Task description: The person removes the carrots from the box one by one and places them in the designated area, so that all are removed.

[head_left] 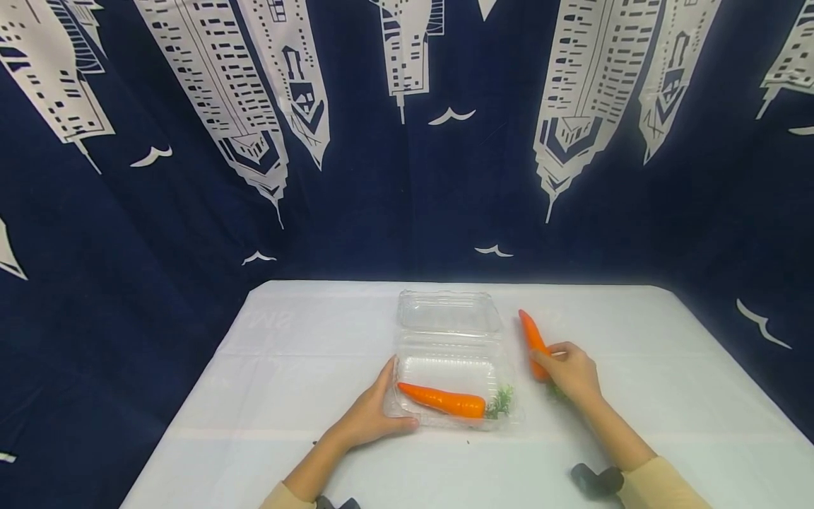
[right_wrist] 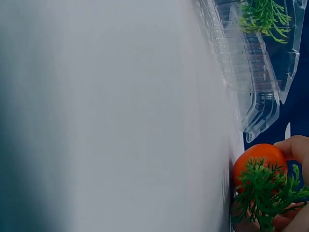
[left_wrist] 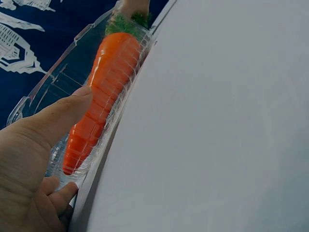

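Note:
A clear plastic clamshell container (head_left: 445,364) stands on the table with its lid (head_left: 450,311) folded back, away from me. Inside lies an orange toy carrot (head_left: 443,401), its green leaves toward the right end. My left hand (head_left: 372,418) grips the container's near left corner; in the left wrist view the thumb (left_wrist: 67,113) lies along the near side. To the right of the container, my right hand (head_left: 572,373) holds a second carrot (head_left: 534,338) near its leafy end, tip pointing away. Green leaves (right_wrist: 265,191) hang from that carrot in the right wrist view.
The white-covered table (head_left: 305,353) reaches back to a dark blue curtain (head_left: 407,191) printed with white buildings and birds. Dark grey wrist-worn pieces (head_left: 596,481) show at the sleeves.

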`<state>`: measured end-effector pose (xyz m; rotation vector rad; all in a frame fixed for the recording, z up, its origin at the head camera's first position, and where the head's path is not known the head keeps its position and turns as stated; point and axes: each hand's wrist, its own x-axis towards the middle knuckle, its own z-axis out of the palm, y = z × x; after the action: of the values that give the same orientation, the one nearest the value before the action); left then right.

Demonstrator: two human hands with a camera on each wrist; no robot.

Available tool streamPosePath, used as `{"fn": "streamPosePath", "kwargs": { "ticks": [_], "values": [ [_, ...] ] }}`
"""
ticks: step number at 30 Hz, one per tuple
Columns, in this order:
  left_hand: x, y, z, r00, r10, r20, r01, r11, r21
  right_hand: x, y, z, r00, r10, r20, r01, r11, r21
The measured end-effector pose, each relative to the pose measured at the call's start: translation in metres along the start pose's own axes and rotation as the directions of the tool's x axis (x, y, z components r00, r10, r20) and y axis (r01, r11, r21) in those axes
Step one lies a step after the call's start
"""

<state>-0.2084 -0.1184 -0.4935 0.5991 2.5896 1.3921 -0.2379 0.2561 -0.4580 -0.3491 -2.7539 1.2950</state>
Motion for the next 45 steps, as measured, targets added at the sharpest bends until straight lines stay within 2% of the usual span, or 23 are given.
{"fn": "streamPosePath", "kwargs": {
  "ticks": [9, 18, 31, 36, 45],
  "values": [
    [0.000, 0.001, 0.000, 1.000, -0.003, 0.002, 0.003, 1.000, -0.001, 0.002, -0.004, -0.001, 1.000, -0.027, 0.011, 0.028, 0.997, -0.073],
    [0.000, 0.000, 0.001, 1.000, -0.001, 0.008, 0.001, 1.000, -0.008, 0.003, -0.006, -0.006, 0.998, -0.009, 0.061, 0.016, 0.993, -0.118],
    [0.000, 0.000, 0.001, 1.000, 0.017, 0.002, -0.017, 1.000, -0.002, 0.005, -0.014, -0.017, 0.992, 0.033, 0.124, -0.023, 0.996, -0.086],
    [0.000, 0.000, 0.001, 1.000, 0.016, 0.001, -0.016, 1.000, -0.003, 0.001, -0.024, -0.019, 0.994, 0.008, 0.105, 0.000, 0.997, -0.076],
    [0.000, -0.001, 0.000, 1.000, 0.016, -0.003, -0.016, 1.000, -0.002, -0.012, -0.048, -0.013, 0.993, -0.113, 0.023, 0.113, 0.993, -0.028]
  ]
}}
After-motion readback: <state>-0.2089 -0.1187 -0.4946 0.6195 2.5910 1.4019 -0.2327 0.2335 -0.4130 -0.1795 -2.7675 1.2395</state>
